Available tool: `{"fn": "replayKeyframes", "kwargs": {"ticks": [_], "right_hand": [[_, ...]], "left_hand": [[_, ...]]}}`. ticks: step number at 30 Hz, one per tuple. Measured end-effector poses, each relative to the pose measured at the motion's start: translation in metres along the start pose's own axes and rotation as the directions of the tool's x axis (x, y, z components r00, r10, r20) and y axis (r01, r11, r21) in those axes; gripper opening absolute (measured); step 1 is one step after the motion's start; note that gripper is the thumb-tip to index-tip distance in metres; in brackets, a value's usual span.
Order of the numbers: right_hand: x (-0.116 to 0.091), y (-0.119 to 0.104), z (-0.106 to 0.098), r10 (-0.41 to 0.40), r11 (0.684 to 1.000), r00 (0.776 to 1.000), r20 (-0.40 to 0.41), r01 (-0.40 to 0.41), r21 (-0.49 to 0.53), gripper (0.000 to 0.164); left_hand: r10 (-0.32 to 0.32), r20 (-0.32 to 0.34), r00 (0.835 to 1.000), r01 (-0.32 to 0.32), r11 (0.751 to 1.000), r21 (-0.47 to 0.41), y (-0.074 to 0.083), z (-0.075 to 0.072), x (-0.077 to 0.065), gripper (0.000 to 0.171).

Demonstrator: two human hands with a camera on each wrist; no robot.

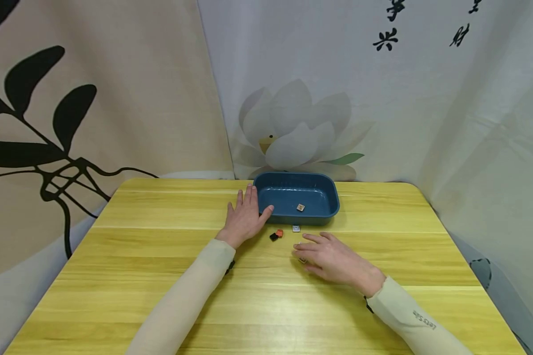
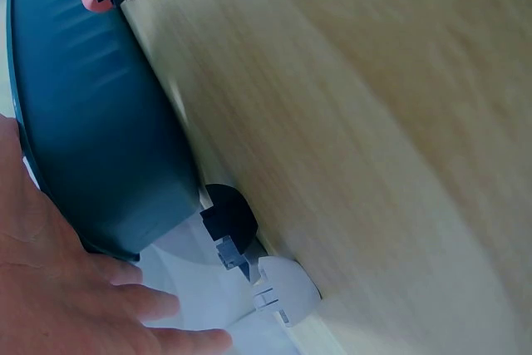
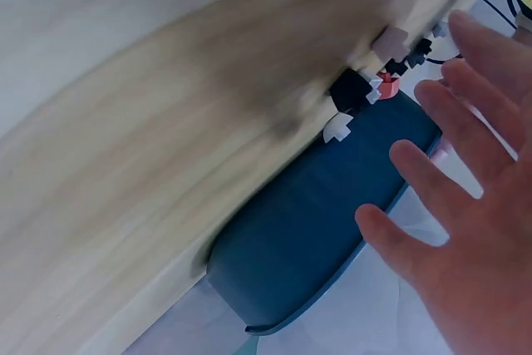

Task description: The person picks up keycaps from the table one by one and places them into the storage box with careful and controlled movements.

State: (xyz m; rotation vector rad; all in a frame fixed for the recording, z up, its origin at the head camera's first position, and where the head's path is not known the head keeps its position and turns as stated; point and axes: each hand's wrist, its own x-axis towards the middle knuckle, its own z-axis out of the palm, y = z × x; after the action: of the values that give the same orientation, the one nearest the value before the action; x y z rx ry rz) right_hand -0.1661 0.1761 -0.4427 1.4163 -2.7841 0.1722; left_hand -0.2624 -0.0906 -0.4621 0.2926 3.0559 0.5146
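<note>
My left hand [image 1: 244, 217] lies against the left end of a blue rectangular bin [image 1: 273, 197], fingers straight, thumb over its near-left corner. One small tan block [image 1: 300, 207] is inside the bin. In front of it on the table are a small red block [image 1: 279, 232], a black block [image 1: 273, 236] beside it, and a small whitish block [image 1: 296, 229] close to the bin. Spread and loosely bent, the fingers of my right hand [image 1: 333, 259] hover above a small brownish block [image 1: 303, 260], partly hidden by them. The right wrist view shows nothing gripped in that hand [image 3: 474, 197].
The wooden table [image 1: 151, 276] ends just behind the bin, where a printed curtain [image 1: 160, 88] hangs. In the left wrist view, a rounded black piece [image 2: 231, 218] and a rounded white piece [image 2: 287, 288] appear near the table's edge; what they are is unclear.
</note>
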Motion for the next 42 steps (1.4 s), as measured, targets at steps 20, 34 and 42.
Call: {"fn": "replayKeyframes", "kwargs": {"ticks": [20,34,42], "right_hand": [[0.000,0.000,0.011,-0.059,0.990,0.997,-0.053,0.051,-0.130,0.015],[-0.005,0.002,0.008,-0.043,0.995,0.972,-0.229,0.020,-0.103,0.018],[-0.003,0.010,-0.002,0.004,0.998,0.909,-0.418,-0.027,-0.049,0.026]], "left_hand": [[-0.008,0.015,1.000,0.008,1.000,-0.017,-0.001,-0.001,-0.001,0.094],[0.003,0.009,1.000,-0.003,1.000,-0.021,0.000,-0.002,-0.001,0.094],[0.004,0.008,1.000,-0.004,0.999,-0.033,0.000,-0.001,-0.002,0.093]]}}
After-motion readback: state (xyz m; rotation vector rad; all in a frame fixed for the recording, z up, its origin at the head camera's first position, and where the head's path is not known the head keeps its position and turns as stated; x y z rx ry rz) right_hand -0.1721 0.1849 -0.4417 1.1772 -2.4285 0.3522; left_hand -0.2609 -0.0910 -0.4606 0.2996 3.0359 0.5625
